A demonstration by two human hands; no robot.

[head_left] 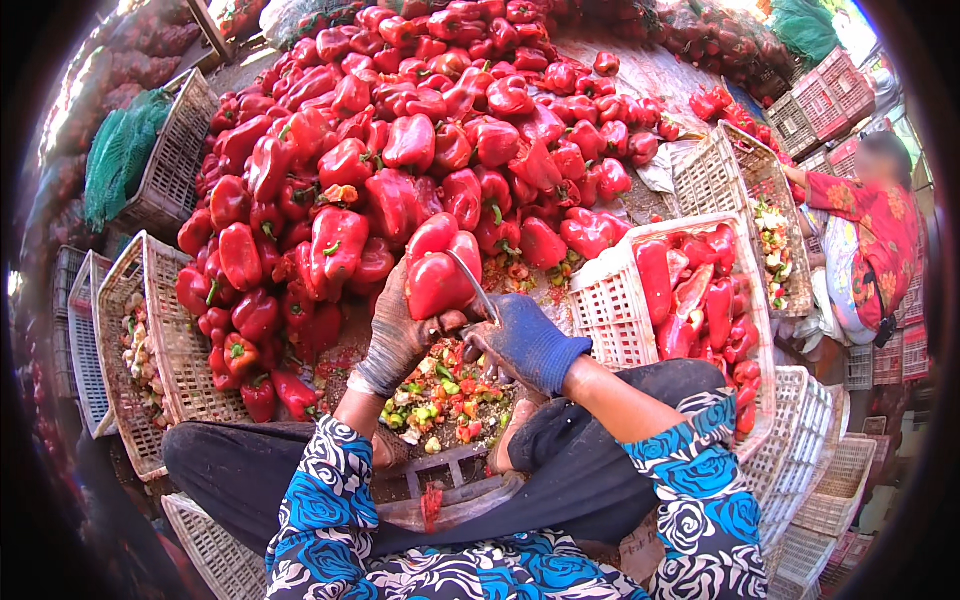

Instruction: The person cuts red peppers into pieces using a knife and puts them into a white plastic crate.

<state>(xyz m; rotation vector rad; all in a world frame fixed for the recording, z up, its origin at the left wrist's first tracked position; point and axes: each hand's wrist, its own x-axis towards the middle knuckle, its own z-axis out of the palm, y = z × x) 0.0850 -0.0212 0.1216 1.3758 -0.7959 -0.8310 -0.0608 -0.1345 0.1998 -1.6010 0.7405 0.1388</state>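
My left hand [393, 330], in a dirty, worn glove, is closed round a large red bell pepper [440, 285] held up between my knees. In a blue knit glove, my right hand [525, 342] grips a curved metal knife [472, 270]; its handle is hidden in the fist. The thin blade lies against the pepper's right side; how deep it goes, I cannot tell. Beneath both hands, green, red and pale pepper scraps [440, 395] lie between my feet. A big heap of whole red peppers [410, 140] rises just beyond my hands.
At my right, a pale plastic crate [612, 312] holds opened red peppers. Another crate with scraps [708, 180] stands beyond it, near a person in red flowered clothing [875, 235]. On my left are a scrap-holding crate [195, 335] and green netting [122, 150]. Stacked crates [800, 420] line the right.
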